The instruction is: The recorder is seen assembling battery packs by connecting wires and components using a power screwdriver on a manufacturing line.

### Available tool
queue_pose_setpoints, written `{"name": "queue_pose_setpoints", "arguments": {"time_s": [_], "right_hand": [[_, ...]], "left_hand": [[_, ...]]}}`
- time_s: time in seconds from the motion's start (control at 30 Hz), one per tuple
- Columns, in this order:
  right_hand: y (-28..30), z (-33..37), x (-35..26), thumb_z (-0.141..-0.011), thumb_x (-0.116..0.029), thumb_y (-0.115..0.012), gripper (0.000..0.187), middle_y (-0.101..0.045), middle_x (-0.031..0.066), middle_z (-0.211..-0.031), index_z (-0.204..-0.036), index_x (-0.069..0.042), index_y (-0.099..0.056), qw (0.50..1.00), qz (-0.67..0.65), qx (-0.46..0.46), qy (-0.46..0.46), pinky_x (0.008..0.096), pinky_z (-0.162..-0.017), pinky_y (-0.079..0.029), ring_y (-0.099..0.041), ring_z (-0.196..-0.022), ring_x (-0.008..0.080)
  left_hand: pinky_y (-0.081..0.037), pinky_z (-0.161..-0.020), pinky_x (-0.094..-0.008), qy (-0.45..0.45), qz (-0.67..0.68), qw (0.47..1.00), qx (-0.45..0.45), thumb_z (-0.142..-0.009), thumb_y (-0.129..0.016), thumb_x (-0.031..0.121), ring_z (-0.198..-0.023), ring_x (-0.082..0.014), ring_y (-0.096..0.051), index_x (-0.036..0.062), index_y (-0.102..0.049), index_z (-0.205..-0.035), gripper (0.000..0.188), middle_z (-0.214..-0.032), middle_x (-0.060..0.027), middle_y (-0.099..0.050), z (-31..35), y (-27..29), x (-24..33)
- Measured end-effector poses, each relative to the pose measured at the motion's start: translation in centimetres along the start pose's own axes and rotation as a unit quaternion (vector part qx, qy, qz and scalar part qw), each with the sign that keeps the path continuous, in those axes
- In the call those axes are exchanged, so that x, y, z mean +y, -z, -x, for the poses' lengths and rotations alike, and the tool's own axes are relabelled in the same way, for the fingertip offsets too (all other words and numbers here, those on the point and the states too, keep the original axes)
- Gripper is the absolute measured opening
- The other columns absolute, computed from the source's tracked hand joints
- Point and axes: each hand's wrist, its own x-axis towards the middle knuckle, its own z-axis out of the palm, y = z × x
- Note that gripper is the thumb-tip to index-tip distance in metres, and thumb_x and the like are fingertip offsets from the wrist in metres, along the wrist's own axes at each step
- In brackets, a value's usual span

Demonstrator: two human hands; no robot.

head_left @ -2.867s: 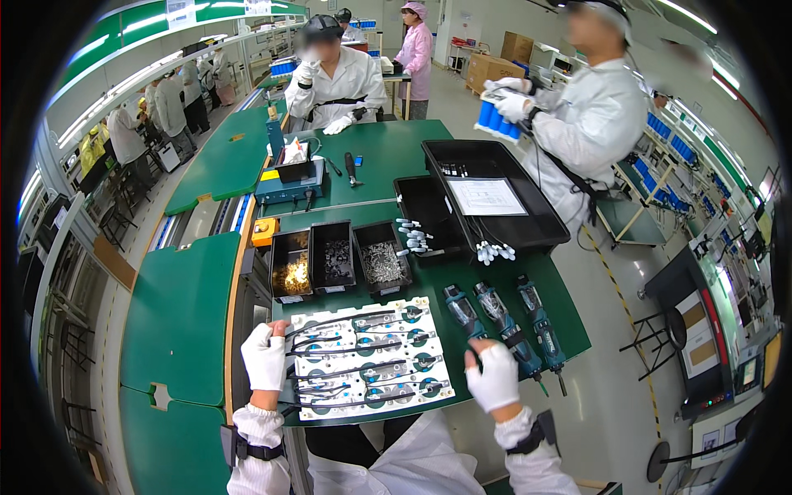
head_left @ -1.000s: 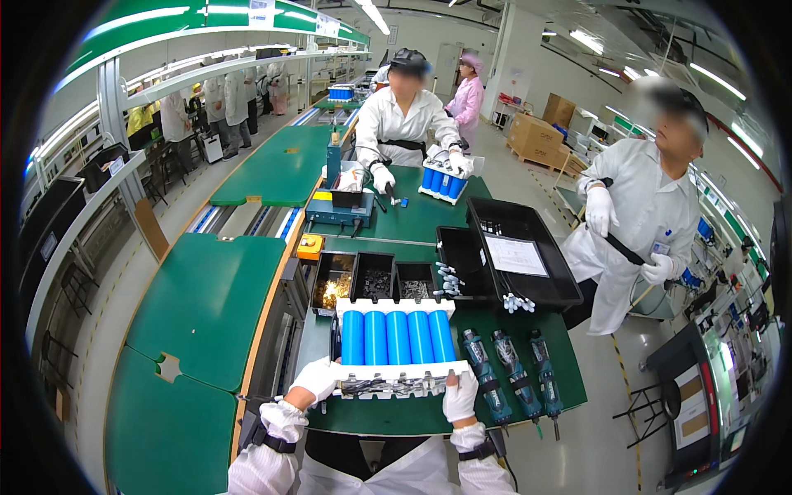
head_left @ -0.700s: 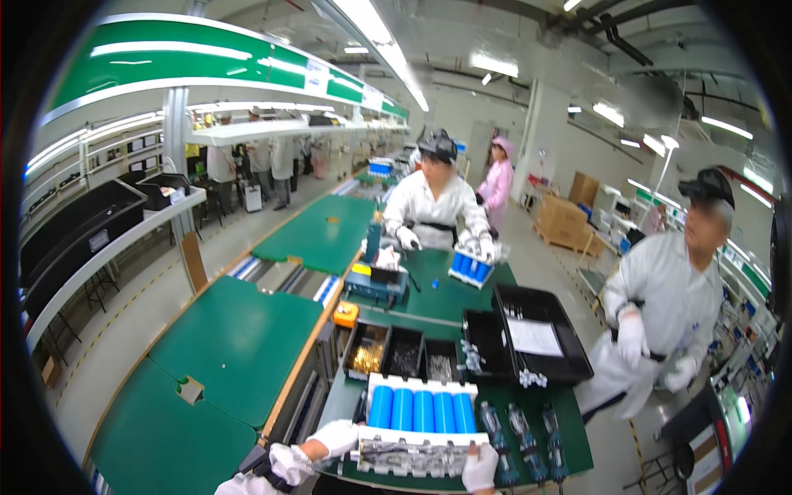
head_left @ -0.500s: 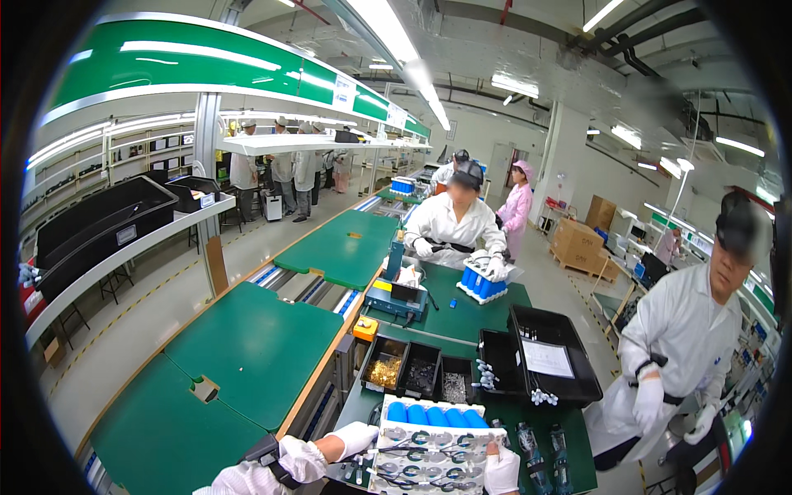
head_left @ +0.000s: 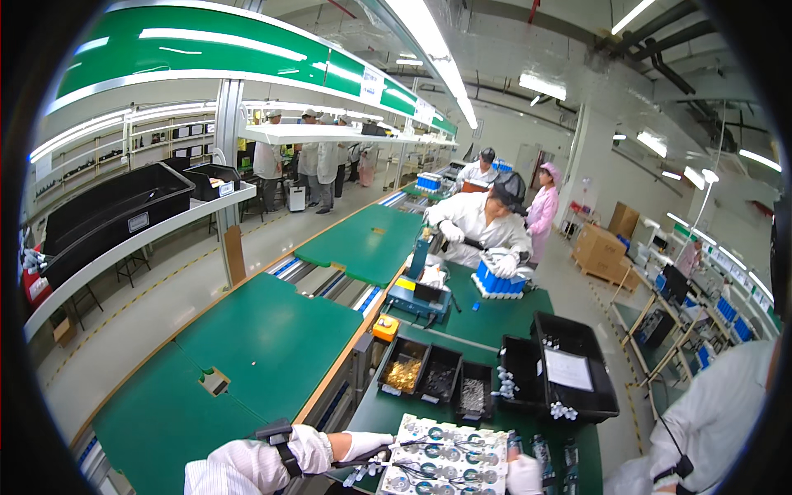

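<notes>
Between my hands is a battery pack [head_left: 450, 454], a white plastic block with round metal terminals and black wires across its upturned face. My left hand [head_left: 369, 445], in a white glove, grips its left edge beside a black cable. The gloved right hand [head_left: 523, 473] holds the right edge, its thumb along the side. Just beyond the pack stand black bins with gold-coloured pieces [head_left: 403, 374], dark pieces [head_left: 440, 382] and silver screws [head_left: 473, 394]. Grey-white connectors [head_left: 360, 475] lie under my left wrist.
A large black tray [head_left: 606, 388] with a paper sheet stands to the right of the bins. Clear-and-dark parts [head_left: 571, 462] lie beside my right hand. Green boards [head_left: 247, 346] cover the line at left. Across the bench a co-worker [head_left: 483, 223] handles a blue battery pack [head_left: 499, 280]; another person's sleeve [head_left: 718, 412] is close at right.
The pack has tipped so its terminal face is turned up and the blue cells no longer show. My view has swung slightly left. The person at right has come nearer the lower right edge.
</notes>
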Motion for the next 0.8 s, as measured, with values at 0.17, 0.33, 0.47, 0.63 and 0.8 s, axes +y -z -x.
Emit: {"name": "queue_pose_setpoints", "arguments": {"time_s": [0.17, 0.33, 0.47, 0.63, 0.8], "right_hand": [[9.9, 3.4, 1.0, -0.098, -0.053, -0.044, 0.052, -0.065, 0.0197, -0.112, -0.106, -0.007, -0.067, 0.889, 0.355, 0.062, -0.281, 0.0505, -0.087, -0.05, -0.062, -0.103, 0.0379], [7.4, 6.9, 11.4, -0.091, -0.04, -0.065, 0.063, -0.06, 0.0241, -0.118, -0.138, -0.002, -0.046, 0.897, 0.34, 0.048, -0.277, 0.0455, -0.09, -0.05, -0.06, -0.108, 0.0392], [9.1, 6.3, 15.6, -0.086, -0.042, -0.07, 0.056, -0.065, 0.0235, -0.101, -0.121, 0.0, -0.056, 0.922, 0.239, -0.001, -0.304, 0.0488, -0.085, -0.051, -0.064, -0.096, 0.0428], [12.5, 7.8, 17.1, -0.087, -0.042, -0.071, 0.036, -0.059, 0.0014, -0.067, -0.092, -0.007, -0.065, 0.898, -0.156, -0.048, -0.408, 0.0296, -0.052, -0.048, -0.057, -0.054, 0.014], [12.2, 10.2, 9.6, -0.095, -0.045, -0.062, 0.037, -0.063, 0.0103, -0.092, -0.106, -0.01, -0.058, 0.67, -0.614, 0.184, -0.375, 0.031, -0.053, -0.053, -0.06, -0.068, 0.0215]], "left_hand": [[-0.056, -0.042, -0.0559, 0.182, -0.109, 0.977, -0.013, -0.095, -0.047, 0.064, -0.047, -0.038, -0.063, 0.0049, -0.058, -0.1, 0.06, -0.084, -0.0116, -0.063, 3.9, 1.7, 1.1], [-0.052, -0.033, -0.0458, 0.173, -0.127, 0.976, 0.039, -0.097, -0.051, 0.049, -0.036, -0.0232, -0.054, 0.0097, -0.062, -0.087, 0.042, -0.058, -0.003, -0.054, 5.2, 1.7, 2.6], [-0.051, -0.033, -0.046, 0.12, -0.183, 0.975, 0.039, -0.096, -0.058, 0.048, -0.034, -0.0213, -0.05, 0.0113, -0.062, -0.078, 0.04, -0.056, -0.0021, -0.053, 3.2, 3.8, 3.6], [-0.053, -0.036, -0.0418, 0.137, -0.237, 0.962, 0.016, -0.1, -0.055, 0.042, -0.041, -0.0205, -0.06, 0.0025, -0.06, -0.088, 0.042, -0.057, -0.0062, -0.058, 3.2, 3.1, 6.3], [-0.038, -0.042, -0.0237, 0.13, -0.274, 0.948, -0.096, -0.097, -0.062, 0.021, -0.051, -0.0086, -0.052, 0.006, -0.066, -0.104, 0.017, -0.067, 0.0037, -0.057, 2.5, 10.5, 2.9]]}}
